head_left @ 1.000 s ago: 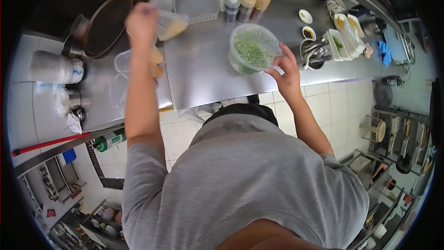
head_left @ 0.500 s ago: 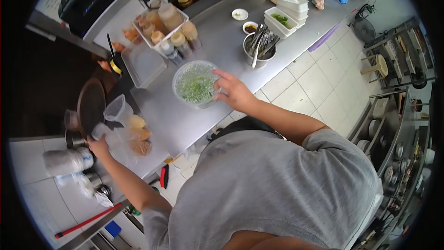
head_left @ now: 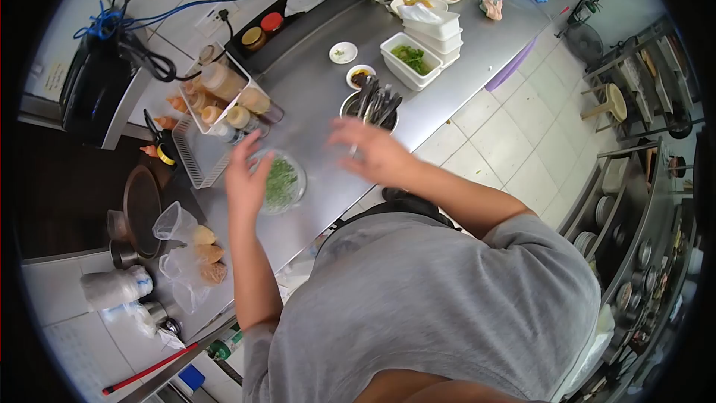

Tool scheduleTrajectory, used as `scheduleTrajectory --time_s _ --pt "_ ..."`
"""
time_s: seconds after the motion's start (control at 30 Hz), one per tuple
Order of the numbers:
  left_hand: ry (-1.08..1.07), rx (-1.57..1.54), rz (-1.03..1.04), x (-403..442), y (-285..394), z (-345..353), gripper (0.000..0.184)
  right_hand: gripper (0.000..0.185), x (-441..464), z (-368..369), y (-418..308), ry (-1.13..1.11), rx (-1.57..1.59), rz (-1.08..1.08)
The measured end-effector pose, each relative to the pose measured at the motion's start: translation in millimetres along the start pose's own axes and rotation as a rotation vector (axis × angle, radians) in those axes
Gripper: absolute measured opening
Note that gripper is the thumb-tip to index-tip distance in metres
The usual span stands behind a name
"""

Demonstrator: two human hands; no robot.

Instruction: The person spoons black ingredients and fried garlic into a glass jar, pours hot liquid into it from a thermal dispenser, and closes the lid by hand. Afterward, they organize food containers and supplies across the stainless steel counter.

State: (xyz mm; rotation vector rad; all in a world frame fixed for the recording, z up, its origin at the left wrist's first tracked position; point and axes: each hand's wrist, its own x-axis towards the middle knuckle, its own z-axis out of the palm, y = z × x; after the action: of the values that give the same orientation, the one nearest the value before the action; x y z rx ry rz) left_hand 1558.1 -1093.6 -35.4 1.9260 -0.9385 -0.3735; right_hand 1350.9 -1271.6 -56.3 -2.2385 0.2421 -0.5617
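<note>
A round clear tub (head_left: 301, 176) with chopped green herbs (head_left: 279, 182) inside stands on the steel counter. At its left side is my left hand (head_left: 246, 177), thumb and fingers apart and nothing in them; whether it touches the tub I cannot tell. My right hand (head_left: 374, 152) hovers to the right of the tub, blurred by motion, with its fingers spread and no object visible in it. Just beyond the right hand is a metal pot of spoons and other cutlery (head_left: 377, 104), partly hidden by that hand.
Sauce bottles (head_left: 221, 80) fill a white basket behind the tub. Stacked white containers (head_left: 412, 62), one with green leaves, stand beyond the cutlery. Small dishes (head_left: 343, 53) lie nearby. Plastic bags (head_left: 183, 272) with yellow and brown contents lie at left, beside a round brown board (head_left: 142, 205).
My left hand has left the plastic bags and come up to the tub's left side. My right hand has come off the tub's rim. The view has shifted.
</note>
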Motion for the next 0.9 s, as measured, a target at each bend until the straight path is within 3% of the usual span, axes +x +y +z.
scheduleTrajectory --time_s 0.1,0.17,0.2,0.23,0.33,0.5,0.6,0.67,0.77,0.83,0.9 --pt "-0.147 0.112 0.045 68.7 -0.3 66.6 0.052 0.036 -4.0 -80.1 53.0 0.360 -0.014 0.012" --pt "-0.180 0.227 0.071 124.7 -3.1 115.8 0.065 0.032 -10.4 -134.5 93.8 0.524 -0.069 0.186" --pt "-0.179 0.265 0.076 163.9 1.7 154.1 0.073 0.033 -15.3 -179.8 149.4 0.645 -0.161 0.376" --pt "-0.178 0.318 0.093 188.3 -4.5 174.7 0.077 0.032 -16.5 -199.6 182.1 0.739 -0.193 0.404" --pt "-0.179 0.478 0.084 241.8 -25.5 222.3 0.085 0.034 -0.5 -265.7 248.8 0.650 -0.384 0.556" --pt "-0.184 0.739 -0.138 275.3 -8.3 259.9 0.082 0.036 59.8 -351.0 401.0 0.501 -0.725 0.538" --pt "-0.061 0.520 0.054 291.5 -17.5 265.7 0.075 0.035 78.3 -365.0 499.0 0.456 -0.902 0.492" --pt "-0.117 0.338 -0.087 290.2 20.5 258.7 0.062 0.036 61.9 -351.1 543.5 0.502 -0.881 0.529" --pt "-0.225 0.195 -0.152 275.7 62.8 241.5 0.053 0.036 37.4 -334.8 512.8 0.394 -0.623 0.511" --pt "-0.285 0.193 -0.147 270.1 64.3 233.5 0.049 0.036 -18.6 -301.6 495.1 0.303 -0.572 0.172" --pt "-0.328 0.176 -0.140 263.8 70.2 233.4 0.048 0.024 -67.3 -270.8 413.1 0.228 -0.375 0.068"
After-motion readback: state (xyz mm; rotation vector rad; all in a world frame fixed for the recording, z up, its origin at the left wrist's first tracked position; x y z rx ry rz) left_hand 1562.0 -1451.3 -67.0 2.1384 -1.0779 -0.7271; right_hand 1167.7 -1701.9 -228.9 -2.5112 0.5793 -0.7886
